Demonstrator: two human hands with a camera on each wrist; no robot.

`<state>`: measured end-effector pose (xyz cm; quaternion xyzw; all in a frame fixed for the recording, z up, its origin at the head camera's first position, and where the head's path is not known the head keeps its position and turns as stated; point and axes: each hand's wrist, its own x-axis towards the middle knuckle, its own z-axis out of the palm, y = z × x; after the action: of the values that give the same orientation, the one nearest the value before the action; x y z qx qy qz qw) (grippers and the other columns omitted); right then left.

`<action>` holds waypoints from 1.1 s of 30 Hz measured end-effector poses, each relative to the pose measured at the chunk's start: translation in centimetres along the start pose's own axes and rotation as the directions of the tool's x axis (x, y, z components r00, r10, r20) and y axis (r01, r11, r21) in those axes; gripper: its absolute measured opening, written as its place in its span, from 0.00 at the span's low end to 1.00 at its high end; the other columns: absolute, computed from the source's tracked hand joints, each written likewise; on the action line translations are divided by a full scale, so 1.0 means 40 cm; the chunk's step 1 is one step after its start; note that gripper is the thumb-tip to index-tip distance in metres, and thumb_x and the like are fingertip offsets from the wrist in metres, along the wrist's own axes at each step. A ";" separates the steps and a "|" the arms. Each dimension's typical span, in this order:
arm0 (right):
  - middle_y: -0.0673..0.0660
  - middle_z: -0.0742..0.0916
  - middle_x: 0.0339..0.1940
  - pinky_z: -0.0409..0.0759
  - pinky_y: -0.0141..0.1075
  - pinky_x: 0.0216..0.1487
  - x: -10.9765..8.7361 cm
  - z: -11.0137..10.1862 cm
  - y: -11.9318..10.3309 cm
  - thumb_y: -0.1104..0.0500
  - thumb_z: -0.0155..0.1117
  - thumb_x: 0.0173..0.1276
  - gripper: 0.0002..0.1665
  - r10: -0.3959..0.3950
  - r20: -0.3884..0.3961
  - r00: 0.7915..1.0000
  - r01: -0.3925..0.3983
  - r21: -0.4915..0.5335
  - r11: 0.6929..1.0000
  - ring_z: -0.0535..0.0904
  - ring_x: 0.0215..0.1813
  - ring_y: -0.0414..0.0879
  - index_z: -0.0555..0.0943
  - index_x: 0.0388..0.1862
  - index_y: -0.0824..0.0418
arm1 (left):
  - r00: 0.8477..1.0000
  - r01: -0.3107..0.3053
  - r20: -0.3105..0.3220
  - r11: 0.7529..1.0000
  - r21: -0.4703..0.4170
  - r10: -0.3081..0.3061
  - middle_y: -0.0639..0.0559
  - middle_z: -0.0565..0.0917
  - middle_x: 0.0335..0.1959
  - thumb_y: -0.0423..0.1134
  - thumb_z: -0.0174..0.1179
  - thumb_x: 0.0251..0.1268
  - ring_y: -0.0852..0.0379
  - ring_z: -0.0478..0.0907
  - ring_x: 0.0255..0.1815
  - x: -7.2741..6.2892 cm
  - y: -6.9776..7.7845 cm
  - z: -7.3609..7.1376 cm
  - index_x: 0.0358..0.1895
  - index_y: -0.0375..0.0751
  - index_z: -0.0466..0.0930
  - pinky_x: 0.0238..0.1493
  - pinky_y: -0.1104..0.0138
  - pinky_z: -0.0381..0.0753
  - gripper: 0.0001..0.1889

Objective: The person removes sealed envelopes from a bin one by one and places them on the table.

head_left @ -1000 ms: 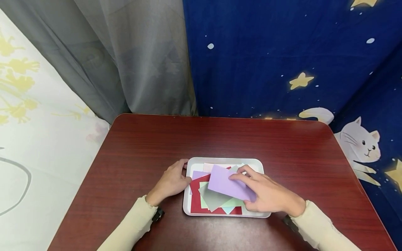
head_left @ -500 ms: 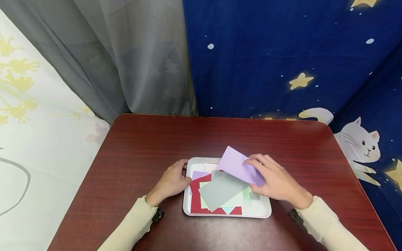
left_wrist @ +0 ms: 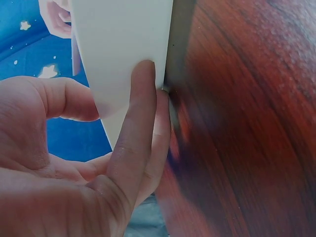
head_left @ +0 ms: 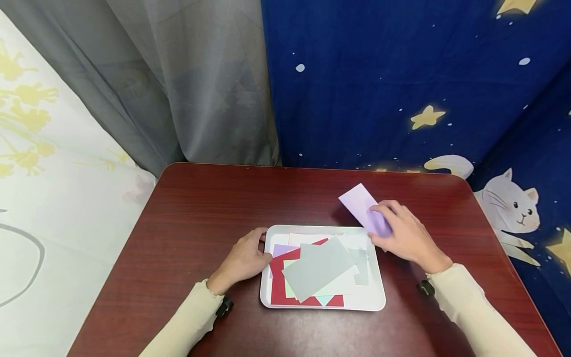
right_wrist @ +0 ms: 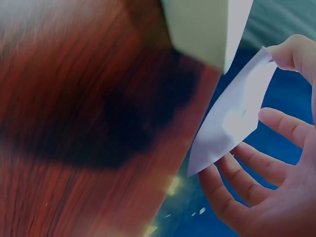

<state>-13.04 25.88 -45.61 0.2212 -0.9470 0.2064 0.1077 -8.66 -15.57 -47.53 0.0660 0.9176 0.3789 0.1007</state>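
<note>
In the head view, a white tray (head_left: 373, 292) on the table holds a loose pile of paper pieces. A grey sheet (head_left: 317, 270) lies on top, over red (head_left: 277, 287), pale green and white ones; part of a purple sheet (head_left: 283, 249) shows at the left. My left hand (head_left: 243, 259) grips the tray's left end, its fingers along the outer wall in the left wrist view. My right hand (head_left: 403, 233) pinches a purple piece of paper (head_left: 363, 210) between thumb and fingers, raised over the tray's far right corner. In the right wrist view that paper (right_wrist: 237, 113) bows.
The dark red wooden table (head_left: 223, 198) extends around the tray on all sides. Behind it hang a grey curtain (head_left: 218, 89) and a blue curtain (head_left: 357, 99) with stars and a cat. A white patterned cloth (head_left: 67, 198) hangs at the left.
My right hand has lifted the purple paper off the pile and carried it away and to the right, uncovering the grey sheet. My left hand has stayed at the tray.
</note>
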 end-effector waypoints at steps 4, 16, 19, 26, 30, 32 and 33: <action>0.60 0.82 0.63 0.79 0.62 0.48 0.010 0.001 0.038 0.48 0.80 0.62 0.32 0.059 0.015 0.998 -0.059 -0.004 0.998 0.80 0.55 0.63 0.85 0.64 0.55 | 1.000 -0.005 -0.003 1.000 0.001 0.005 0.44 0.84 0.56 0.31 0.66 0.65 0.59 0.81 0.37 0.000 -0.001 0.000 0.72 0.30 0.75 0.47 0.58 0.84 0.31; 0.68 0.79 0.69 0.78 0.72 0.52 0.043 0.024 0.111 0.46 0.75 0.68 0.36 0.266 0.160 0.951 -0.266 -0.021 0.964 0.77 0.61 0.72 0.81 0.72 0.57 | 1.000 0.001 -0.001 1.000 -0.001 -0.001 0.44 0.83 0.56 0.31 0.67 0.66 0.59 0.81 0.37 0.000 -0.003 0.003 0.72 0.30 0.75 0.46 0.58 0.84 0.31; 0.69 0.77 0.71 0.78 0.73 0.51 0.052 0.030 0.116 0.44 0.73 0.69 0.38 0.319 0.190 0.928 -0.315 -0.053 0.948 0.76 0.63 0.72 0.79 0.74 0.57 | 1.000 0.001 0.000 1.000 -0.002 -0.001 0.44 0.83 0.56 0.31 0.67 0.65 0.59 0.81 0.37 0.001 -0.004 0.003 0.72 0.30 0.75 0.46 0.58 0.84 0.31; 0.73 0.76 0.69 0.78 0.74 0.50 0.068 0.051 0.109 0.36 0.69 0.71 0.44 0.405 0.217 0.888 -0.382 -0.139 0.914 0.76 0.60 0.76 0.76 0.76 0.60 | 1.000 -0.002 0.001 1.000 -0.005 0.002 0.44 0.84 0.56 0.31 0.66 0.65 0.59 0.82 0.36 0.001 -0.006 0.003 0.73 0.30 0.75 0.47 0.58 0.85 0.31; 0.75 0.75 0.68 0.79 0.75 0.50 0.078 0.066 0.102 0.34 0.69 0.71 0.45 0.436 0.212 0.875 -0.406 -0.173 0.898 0.75 0.60 0.77 0.76 0.75 0.61 | 1.000 -0.005 0.002 1.000 -0.012 0.005 0.44 0.84 0.56 0.31 0.66 0.66 0.59 0.82 0.36 0.003 -0.006 0.002 0.73 0.30 0.75 0.47 0.58 0.85 0.31; 0.75 0.74 0.67 0.78 0.76 0.50 0.084 0.073 0.099 0.33 0.68 0.72 0.45 0.449 0.212 0.868 -0.415 -0.184 0.891 0.73 0.60 0.77 0.76 0.75 0.61 | 1.000 -0.003 0.003 1.000 -0.012 0.004 0.44 0.84 0.56 0.31 0.67 0.66 0.59 0.82 0.36 0.003 -0.006 0.003 0.73 0.30 0.74 0.47 0.58 0.85 0.31; 0.76 0.74 0.67 0.78 0.76 0.50 0.086 0.076 0.099 0.33 0.68 0.72 0.45 0.454 0.212 0.866 -0.419 -0.187 0.888 0.73 0.60 0.77 0.76 0.75 0.61 | 1.000 -0.002 0.004 1.000 -0.010 0.002 0.44 0.83 0.56 0.31 0.67 0.66 0.59 0.82 0.36 0.003 -0.006 0.003 0.73 0.30 0.74 0.47 0.58 0.85 0.31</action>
<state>-18.24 26.49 -48.65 0.0173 -0.9900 0.1314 -0.0474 -8.76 -15.62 -47.80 0.0670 0.9153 0.3837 0.1023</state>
